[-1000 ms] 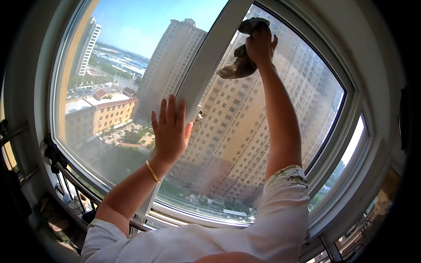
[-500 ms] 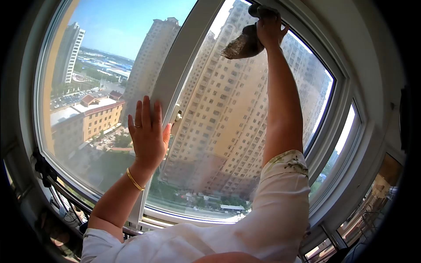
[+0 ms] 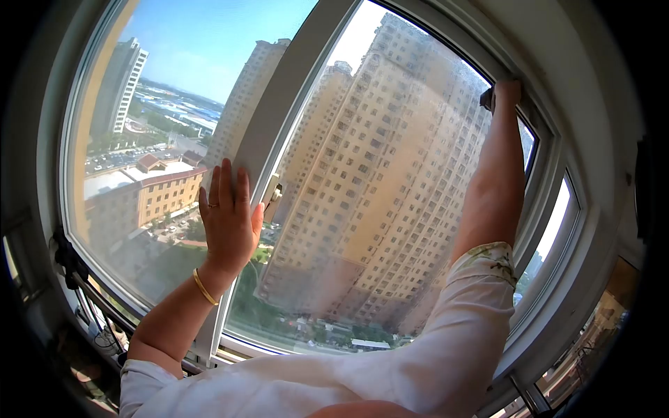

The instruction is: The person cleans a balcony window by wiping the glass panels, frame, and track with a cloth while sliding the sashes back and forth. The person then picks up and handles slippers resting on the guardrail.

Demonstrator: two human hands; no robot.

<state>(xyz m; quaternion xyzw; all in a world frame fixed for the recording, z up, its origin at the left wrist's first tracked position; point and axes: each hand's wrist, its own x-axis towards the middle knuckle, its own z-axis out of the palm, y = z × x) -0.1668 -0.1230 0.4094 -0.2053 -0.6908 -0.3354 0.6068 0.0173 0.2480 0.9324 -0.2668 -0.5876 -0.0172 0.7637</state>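
Note:
My left hand [image 3: 230, 221] lies flat with fingers stretched against the window's middle frame bar [image 3: 279, 90], a gold bracelet [image 3: 205, 287] on its wrist. At the upper right edge of the right pane [image 3: 390, 181], my right hand [image 3: 506, 92] is closed on a dark cloth [image 3: 487, 99], of which only a small part shows beside the fingers. The pane looks wet and streaked. Just right of my left hand is the window latch [image 3: 274, 195].
A narrower side window [image 3: 554, 233] stands to the right. Dark rails and clutter [image 3: 90, 306] are at the lower left, and a metal bracket [image 3: 527, 394] is at the lower right. High buildings show outside.
My right hand has moved right and down along the pane's top edge with the cloth, which now shows much less. My left hand remains on the frame bar, slightly lower in view.

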